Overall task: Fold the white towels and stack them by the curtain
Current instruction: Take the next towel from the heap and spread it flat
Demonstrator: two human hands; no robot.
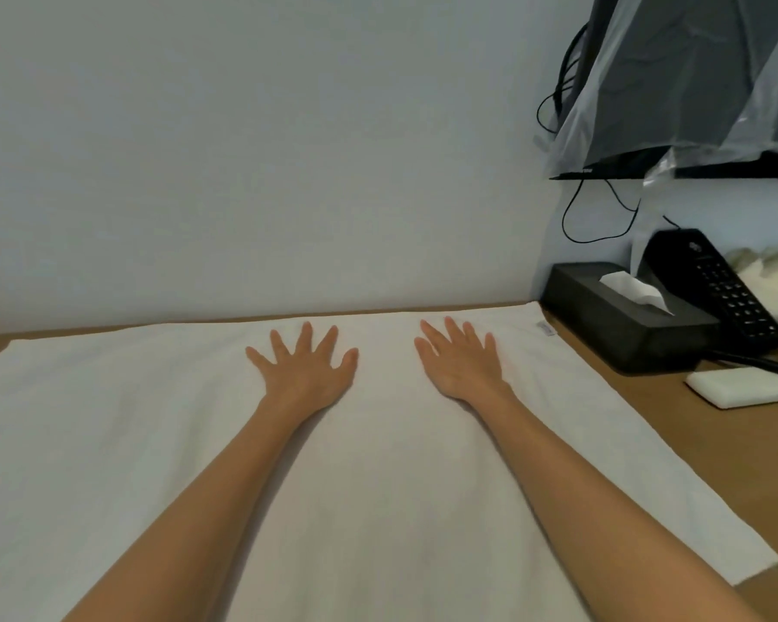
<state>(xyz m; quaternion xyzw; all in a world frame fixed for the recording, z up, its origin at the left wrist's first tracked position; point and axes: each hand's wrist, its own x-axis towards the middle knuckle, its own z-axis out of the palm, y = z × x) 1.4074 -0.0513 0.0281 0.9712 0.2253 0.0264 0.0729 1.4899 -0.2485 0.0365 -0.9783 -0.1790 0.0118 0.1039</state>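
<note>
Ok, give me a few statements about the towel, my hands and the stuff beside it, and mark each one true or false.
1. The left hand and right hand lie flat on the white towel, fingers spread. True.
2. The white towel is folded into a small square. False: it lies spread wide over the table.
3. A tissue sticks up from the black tissue box right of the towel. True.
4. The right hand pinches the towel's label. False: the label lies at the far right corner, apart from the hand.
</note>
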